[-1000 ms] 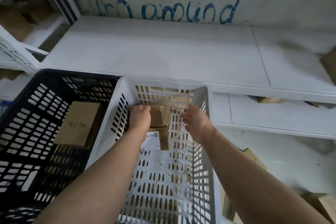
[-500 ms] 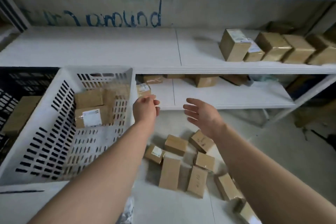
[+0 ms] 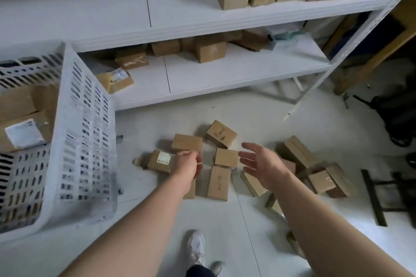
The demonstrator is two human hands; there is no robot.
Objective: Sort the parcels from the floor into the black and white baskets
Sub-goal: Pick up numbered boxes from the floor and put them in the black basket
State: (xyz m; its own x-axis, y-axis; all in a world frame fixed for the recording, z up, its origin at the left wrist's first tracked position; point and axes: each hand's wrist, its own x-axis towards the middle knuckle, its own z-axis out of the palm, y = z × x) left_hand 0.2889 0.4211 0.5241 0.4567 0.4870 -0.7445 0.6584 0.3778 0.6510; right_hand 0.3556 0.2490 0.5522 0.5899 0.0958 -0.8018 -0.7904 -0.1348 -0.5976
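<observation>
The left hand (image 3: 188,164) is shown with its fingers loosely curled and nothing visible in them. The right hand (image 3: 261,164) is spread and empty, its palm turned to the left. Both are poised over the parcels (image 3: 219,183) that lie clustered on the floor. A square parcel (image 3: 226,158) is seen between the hands, set against its neighbours, and a labelled parcel (image 3: 161,161) just to the left is partly covered by the left hand. Because the boxes are packed edge to edge, a grasp on one is likely to drag or tip another, and a box taken by one hand alone may be let slip. Markings are seen on some tops only, so a parcel may be assigned to the wrong container unless it is turned and read. The white basket (image 3: 87,119), already holding boxes, stands to the left of the pile and apart from it. The black basket is not in view, so any reach toward it must be re-aimed. Similar boxes on the low shelf (image 3: 225,78) farther off may be mistaken for floor stock, and a shoe (image 3: 195,247) is planted near the pile.
</observation>
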